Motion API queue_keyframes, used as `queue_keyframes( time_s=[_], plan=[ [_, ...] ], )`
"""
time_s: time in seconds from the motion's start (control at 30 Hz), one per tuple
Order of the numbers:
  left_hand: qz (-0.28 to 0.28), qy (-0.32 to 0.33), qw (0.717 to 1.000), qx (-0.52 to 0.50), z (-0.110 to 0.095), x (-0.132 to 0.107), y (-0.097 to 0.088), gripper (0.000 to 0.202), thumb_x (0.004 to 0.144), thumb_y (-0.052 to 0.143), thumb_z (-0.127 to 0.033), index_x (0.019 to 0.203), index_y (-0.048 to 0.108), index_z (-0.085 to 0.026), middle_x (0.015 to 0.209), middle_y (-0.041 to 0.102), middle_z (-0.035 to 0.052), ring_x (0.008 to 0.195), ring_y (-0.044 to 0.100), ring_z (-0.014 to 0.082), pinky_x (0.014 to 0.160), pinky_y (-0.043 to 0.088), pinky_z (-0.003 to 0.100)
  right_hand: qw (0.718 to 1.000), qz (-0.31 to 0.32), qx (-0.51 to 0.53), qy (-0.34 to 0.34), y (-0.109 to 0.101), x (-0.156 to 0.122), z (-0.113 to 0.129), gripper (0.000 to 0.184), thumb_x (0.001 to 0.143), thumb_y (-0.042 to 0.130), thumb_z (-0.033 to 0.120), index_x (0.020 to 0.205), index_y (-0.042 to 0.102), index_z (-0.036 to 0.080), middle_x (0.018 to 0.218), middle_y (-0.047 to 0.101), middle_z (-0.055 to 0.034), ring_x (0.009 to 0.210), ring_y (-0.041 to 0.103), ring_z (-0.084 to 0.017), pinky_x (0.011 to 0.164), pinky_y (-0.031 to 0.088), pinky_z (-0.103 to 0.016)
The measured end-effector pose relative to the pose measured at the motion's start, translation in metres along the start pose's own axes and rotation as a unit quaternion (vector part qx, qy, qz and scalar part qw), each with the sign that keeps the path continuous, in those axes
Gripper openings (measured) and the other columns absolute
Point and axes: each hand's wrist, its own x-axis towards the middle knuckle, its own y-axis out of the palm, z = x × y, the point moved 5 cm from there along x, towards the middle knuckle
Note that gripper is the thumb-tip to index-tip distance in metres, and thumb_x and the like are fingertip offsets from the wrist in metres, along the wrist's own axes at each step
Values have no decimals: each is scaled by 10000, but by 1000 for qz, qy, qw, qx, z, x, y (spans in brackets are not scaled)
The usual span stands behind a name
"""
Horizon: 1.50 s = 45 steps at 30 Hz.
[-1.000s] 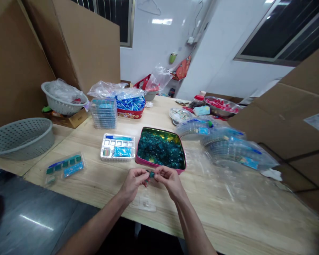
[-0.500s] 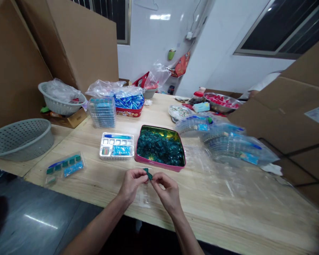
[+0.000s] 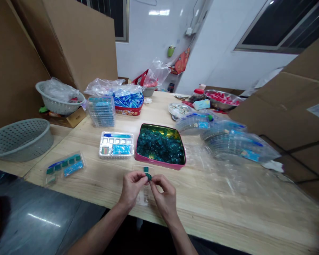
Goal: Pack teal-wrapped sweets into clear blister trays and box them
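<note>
Between the fingertips of my left hand (image 3: 133, 184) and my right hand (image 3: 164, 193) is a small dark green piece (image 3: 148, 176), pinched from both sides. Just beyond it, a second green square piece (image 3: 146, 169) sits at the far end of a narrow clear plastic tray (image 3: 143, 198), which lies under my hands and is partly hidden by them. Right behind my hands stands a pink-rimmed tin (image 3: 159, 163) holding many loose dark green pieces (image 3: 159, 143). To its left lies a clear compartment tray (image 3: 116, 141) with a blue pen and a blue printed packet.
A filled clear pack (image 3: 65, 165) lies at the left, near a grey perforated basket (image 3: 21, 141). Stacked clear trays (image 3: 102, 111) stand behind, beside a red tin of blue pens (image 3: 129, 110). Bagged packs (image 3: 234, 141) lie at the right before a cardboard box (image 3: 289, 106).
My hands have shifted slightly toward me with the green piece. The second green piece now shows separately in the narrow tray.
</note>
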Motion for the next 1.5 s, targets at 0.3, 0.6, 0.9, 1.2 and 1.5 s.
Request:
queue_keyframes(
  time_s=[0.3,0.6,0.9,1.2,1.5],
  plan=[
    [50,-18,999,-8,-3,0,0,138,547,738,-177,648,655,-134,680,654,17,651,581,129,654,452,242,999,-6,14,30,-3,-3,-4,98,802,600,235,710,584,208,691,592,-21,672,572,-167,630,477,-284],
    [155,-48,987,-1,-9,4,-2,64,569,699,-149,586,639,-131,616,579,-11,595,505,94,606,382,214,859,114,376,328,13,-8,-27,297,717,701,414,889,637,180,603,554,16,485,490,-106,495,424,-235],
    [171,-53,983,44,-13,10,-3,57,548,680,-125,586,639,-119,600,599,-6,589,511,96,614,375,215,865,135,372,310,13,-2,-25,273,579,822,304,685,605,176,586,516,45,463,395,-63,446,317,-185],
    [169,-52,984,21,-9,12,-2,82,532,682,-121,570,609,-113,636,620,10,571,520,86,574,391,203,871,126,353,317,5,4,-36,290,528,849,280,658,613,172,561,555,38,486,443,-72,491,331,-193],
    [158,11,978,136,-13,33,2,180,567,618,-121,745,599,-141,560,575,-32,494,498,93,483,377,195,925,146,250,245,-2,33,-41,230,654,731,294,705,535,185,656,557,26,586,515,-115,573,418,-235]
  ],
)
